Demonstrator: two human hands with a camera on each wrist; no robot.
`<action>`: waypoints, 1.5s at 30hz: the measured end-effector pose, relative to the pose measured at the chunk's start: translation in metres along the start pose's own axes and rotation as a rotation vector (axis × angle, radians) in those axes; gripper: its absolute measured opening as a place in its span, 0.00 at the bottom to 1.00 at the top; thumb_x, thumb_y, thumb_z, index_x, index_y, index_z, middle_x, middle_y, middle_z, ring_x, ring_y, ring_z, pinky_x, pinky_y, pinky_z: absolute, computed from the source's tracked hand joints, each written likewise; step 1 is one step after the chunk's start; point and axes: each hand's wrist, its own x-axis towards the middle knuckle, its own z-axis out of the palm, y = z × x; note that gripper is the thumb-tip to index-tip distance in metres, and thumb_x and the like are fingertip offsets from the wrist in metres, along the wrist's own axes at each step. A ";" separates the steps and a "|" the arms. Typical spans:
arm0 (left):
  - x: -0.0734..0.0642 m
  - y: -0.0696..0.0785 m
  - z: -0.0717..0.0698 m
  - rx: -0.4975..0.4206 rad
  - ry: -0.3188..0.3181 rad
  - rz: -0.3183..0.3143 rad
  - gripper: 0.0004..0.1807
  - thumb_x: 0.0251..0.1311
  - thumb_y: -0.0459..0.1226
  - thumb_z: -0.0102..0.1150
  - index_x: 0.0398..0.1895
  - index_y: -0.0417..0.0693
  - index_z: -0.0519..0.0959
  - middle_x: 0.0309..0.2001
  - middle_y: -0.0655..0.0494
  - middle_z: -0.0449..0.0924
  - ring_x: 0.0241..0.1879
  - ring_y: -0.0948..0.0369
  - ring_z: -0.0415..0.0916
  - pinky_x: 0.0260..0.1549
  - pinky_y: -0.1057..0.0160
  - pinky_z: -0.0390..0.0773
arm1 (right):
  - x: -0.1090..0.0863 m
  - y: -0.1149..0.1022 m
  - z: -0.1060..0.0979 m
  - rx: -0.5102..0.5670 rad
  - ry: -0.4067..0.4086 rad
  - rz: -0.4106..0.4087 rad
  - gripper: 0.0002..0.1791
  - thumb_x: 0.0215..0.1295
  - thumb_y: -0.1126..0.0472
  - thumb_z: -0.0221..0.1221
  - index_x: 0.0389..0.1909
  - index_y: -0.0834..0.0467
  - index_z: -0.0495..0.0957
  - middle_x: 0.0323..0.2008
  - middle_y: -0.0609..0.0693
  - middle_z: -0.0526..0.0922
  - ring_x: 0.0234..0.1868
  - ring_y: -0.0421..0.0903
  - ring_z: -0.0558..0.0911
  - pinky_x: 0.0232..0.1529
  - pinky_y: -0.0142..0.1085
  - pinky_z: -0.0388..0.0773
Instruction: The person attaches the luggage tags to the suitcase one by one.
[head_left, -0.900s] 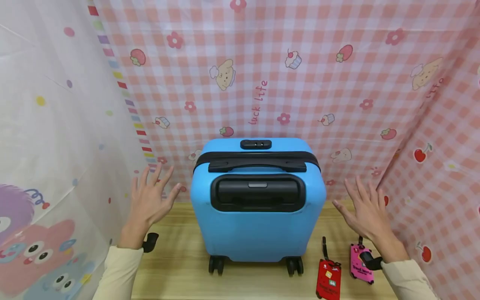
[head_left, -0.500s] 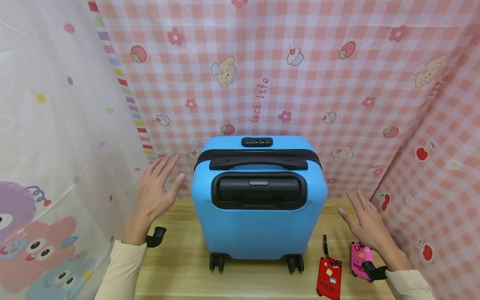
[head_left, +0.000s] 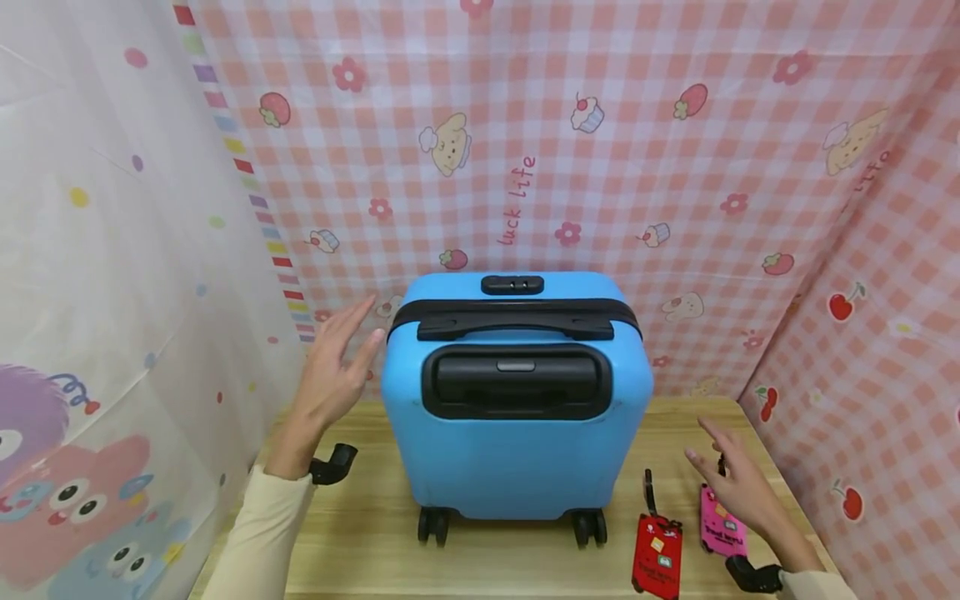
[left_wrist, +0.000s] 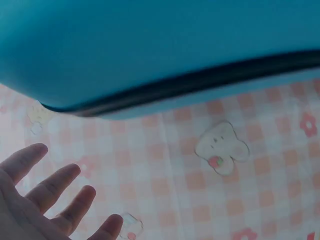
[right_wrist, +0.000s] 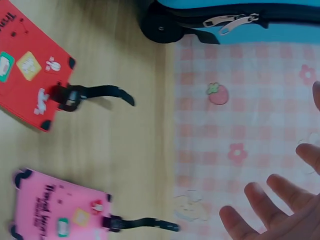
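A light blue suitcase (head_left: 517, 467) stands upright on its wheels, its black carry handle (head_left: 516, 327) and recessed pull handle (head_left: 516, 379) facing up. My left hand (head_left: 333, 371) hovers just left of its upper side, fingers extended; the left wrist view shows a gap between fingertips and shell. To the suitcase's right, my right hand (head_left: 738, 483) hangs in the air above a pink luggage tag (head_left: 722, 525), holding nothing. Beside that tag lies a red luggage tag (head_left: 657, 554) with a black strap (right_wrist: 107, 93). Zipper pulls (right_wrist: 237, 22) show on the suitcase in the right wrist view.
The wooden tabletop (head_left: 360, 533) carries everything. A pink checked cloth (head_left: 517, 150) hangs close behind the suitcase and continues along the right side. On the left hangs a white patterned curtain (head_left: 172, 333). A black camera mount sits on each wrist.
My left hand has moved right, closer to the suitcase's side. My right hand has lowered toward the pink luggage tag, its fingers less spread. The suitcase and tags have stayed put.
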 end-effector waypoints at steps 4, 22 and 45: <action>0.004 0.012 0.003 -0.079 -0.012 -0.023 0.29 0.73 0.48 0.49 0.74 0.56 0.65 0.73 0.50 0.63 0.72 0.48 0.56 0.67 0.35 0.56 | -0.008 0.010 0.006 0.074 -0.048 0.070 0.39 0.77 0.46 0.48 0.78 0.63 0.48 0.67 0.76 0.56 0.62 0.77 0.65 0.44 0.58 0.76; 0.014 0.050 0.015 -0.167 -0.005 0.065 0.29 0.70 0.46 0.53 0.72 0.48 0.67 0.73 0.53 0.64 0.74 0.53 0.56 0.71 0.42 0.54 | -0.037 0.040 0.037 0.194 -0.158 0.271 0.41 0.73 0.45 0.54 0.77 0.62 0.51 0.70 0.72 0.60 0.63 0.70 0.70 0.49 0.54 0.79; 0.010 0.051 0.033 -0.197 -0.064 -0.008 0.32 0.67 0.48 0.57 0.74 0.57 0.65 0.73 0.58 0.64 0.76 0.51 0.50 0.70 0.36 0.52 | -0.043 0.064 0.083 0.292 -0.227 0.340 0.37 0.65 0.62 0.64 0.70 0.71 0.60 0.62 0.73 0.70 0.55 0.61 0.78 0.47 0.44 0.81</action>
